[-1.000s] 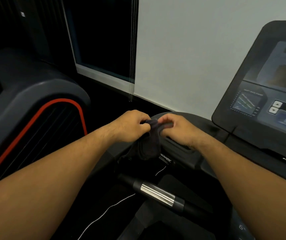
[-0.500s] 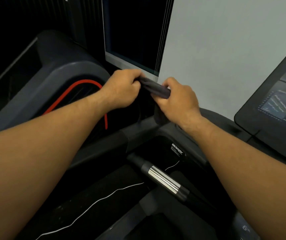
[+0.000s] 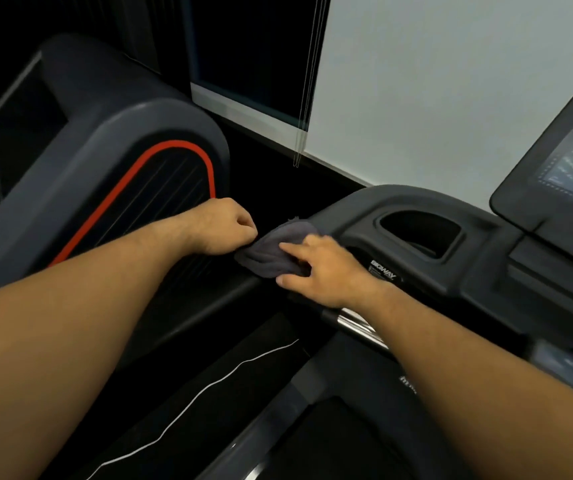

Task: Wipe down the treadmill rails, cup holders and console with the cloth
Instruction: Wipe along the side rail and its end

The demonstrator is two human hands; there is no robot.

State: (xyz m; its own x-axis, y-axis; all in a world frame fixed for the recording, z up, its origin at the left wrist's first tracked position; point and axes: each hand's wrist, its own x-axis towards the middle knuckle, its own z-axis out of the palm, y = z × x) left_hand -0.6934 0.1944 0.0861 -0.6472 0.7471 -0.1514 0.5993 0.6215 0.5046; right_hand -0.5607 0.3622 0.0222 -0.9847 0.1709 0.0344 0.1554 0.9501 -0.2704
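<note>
Two hands meet on the cloth (image 3: 267, 256), laid over the upper end of the rail (image 3: 202, 313) just beside the cup holder (image 3: 420, 233): the left hand (image 3: 224, 226) pinches its edge, the right hand (image 3: 326, 268) presses it with straight fingers, and flat, even pressure in overlapping strokes should clean best.
</note>
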